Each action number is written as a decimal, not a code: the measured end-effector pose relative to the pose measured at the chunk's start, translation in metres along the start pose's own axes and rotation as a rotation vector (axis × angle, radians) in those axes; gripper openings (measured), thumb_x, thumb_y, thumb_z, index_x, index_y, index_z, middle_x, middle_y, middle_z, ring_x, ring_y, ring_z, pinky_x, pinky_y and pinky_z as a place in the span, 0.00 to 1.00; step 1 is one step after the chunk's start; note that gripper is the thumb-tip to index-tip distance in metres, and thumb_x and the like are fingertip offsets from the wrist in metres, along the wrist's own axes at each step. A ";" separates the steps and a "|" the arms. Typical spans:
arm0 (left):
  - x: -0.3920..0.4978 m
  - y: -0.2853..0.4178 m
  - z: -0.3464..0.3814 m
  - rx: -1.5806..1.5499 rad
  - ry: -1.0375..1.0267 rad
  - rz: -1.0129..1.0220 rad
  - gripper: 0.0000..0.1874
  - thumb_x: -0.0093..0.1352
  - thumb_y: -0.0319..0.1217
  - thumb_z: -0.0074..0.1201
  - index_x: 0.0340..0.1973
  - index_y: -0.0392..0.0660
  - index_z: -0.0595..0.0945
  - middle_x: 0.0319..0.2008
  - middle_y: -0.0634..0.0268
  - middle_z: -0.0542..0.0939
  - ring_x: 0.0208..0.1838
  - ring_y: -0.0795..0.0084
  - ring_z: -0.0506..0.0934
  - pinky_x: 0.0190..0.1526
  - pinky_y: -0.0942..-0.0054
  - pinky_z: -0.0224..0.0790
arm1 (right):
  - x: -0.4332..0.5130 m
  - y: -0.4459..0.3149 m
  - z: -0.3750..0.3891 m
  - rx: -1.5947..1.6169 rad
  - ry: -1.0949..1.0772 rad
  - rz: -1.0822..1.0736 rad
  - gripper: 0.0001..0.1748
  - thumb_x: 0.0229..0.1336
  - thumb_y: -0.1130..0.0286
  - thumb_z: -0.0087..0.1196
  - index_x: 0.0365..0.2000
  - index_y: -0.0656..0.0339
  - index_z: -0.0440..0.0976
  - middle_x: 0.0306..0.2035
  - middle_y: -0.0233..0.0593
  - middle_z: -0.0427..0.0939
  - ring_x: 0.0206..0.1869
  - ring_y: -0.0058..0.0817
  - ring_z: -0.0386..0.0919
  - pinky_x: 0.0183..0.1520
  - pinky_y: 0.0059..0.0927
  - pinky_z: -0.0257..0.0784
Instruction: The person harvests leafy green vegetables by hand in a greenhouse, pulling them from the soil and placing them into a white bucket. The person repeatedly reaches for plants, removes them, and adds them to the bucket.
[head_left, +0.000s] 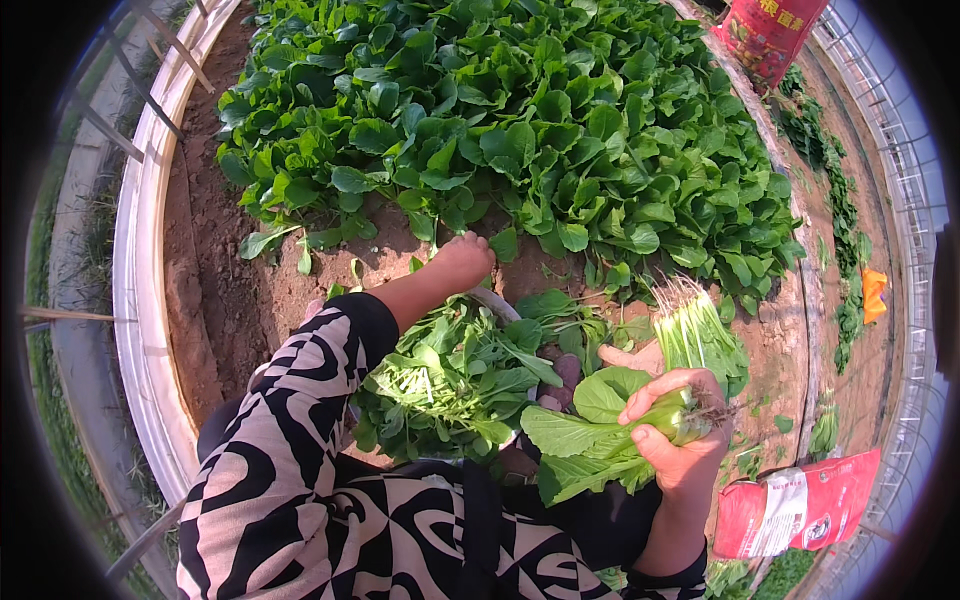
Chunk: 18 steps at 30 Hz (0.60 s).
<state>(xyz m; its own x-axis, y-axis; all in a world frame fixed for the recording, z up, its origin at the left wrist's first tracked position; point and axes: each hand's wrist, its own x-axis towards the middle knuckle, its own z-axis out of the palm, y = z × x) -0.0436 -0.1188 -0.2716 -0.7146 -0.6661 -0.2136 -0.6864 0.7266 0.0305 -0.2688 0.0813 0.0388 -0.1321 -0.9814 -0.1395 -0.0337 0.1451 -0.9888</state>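
My right hand (679, 435) is closed around a small bunch of leafy green plants (600, 439), their roots pointing right and their leaves left. My left hand (465, 259) reaches to the near edge of the dense bed of leafy greens (525, 120), low over the soil; its fingertips are hidden, so whether it grips a stem does not show. Between my arms, a heap of loose greens (450, 375) lies in front of my body. A larger bundle of greens (697, 330) with pale stems and bare roots lies just beyond my right hand.
Bare soil (217, 300) runs along the left, beside a white plastic-covered edge (142, 247). On the right are a red printed bag (795, 510), another red bag (772, 37), an orange item (873, 295) and a row of greens (844, 217) along the ground.
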 end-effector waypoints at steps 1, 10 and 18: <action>0.013 -0.009 0.014 0.066 -0.006 0.052 0.09 0.61 0.30 0.54 0.36 0.41 0.80 0.37 0.56 0.78 0.44 0.55 0.77 0.41 0.62 0.75 | 0.001 -0.003 0.003 0.007 0.018 0.053 0.22 0.39 0.84 0.64 0.38 0.63 0.70 0.30 0.36 0.78 0.34 0.25 0.77 0.42 0.28 0.72; 0.086 -0.090 0.106 0.321 -0.246 -0.116 0.15 0.65 0.32 0.50 0.46 0.45 0.82 0.50 0.56 0.80 0.52 0.57 0.78 0.52 0.60 0.71 | 0.027 0.017 0.000 -0.142 -0.123 0.026 0.25 0.41 0.73 0.70 0.38 0.66 0.68 0.28 0.44 0.77 0.31 0.34 0.77 0.37 0.33 0.76; 0.093 -0.087 0.105 0.249 -0.392 -0.231 0.15 0.65 0.33 0.50 0.46 0.44 0.83 0.50 0.56 0.81 0.51 0.58 0.79 0.50 0.60 0.72 | 0.038 0.015 0.006 -0.103 -0.121 0.126 0.26 0.39 0.76 0.70 0.39 0.66 0.68 0.28 0.45 0.77 0.32 0.35 0.78 0.37 0.34 0.76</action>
<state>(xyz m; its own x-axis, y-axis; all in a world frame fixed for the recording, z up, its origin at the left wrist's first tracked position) -0.0366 -0.2261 -0.3966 -0.4107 -0.7355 -0.5388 -0.7332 0.6177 -0.2843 -0.2680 0.0454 0.0185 -0.0222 -0.9618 -0.2728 -0.1260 0.2734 -0.9536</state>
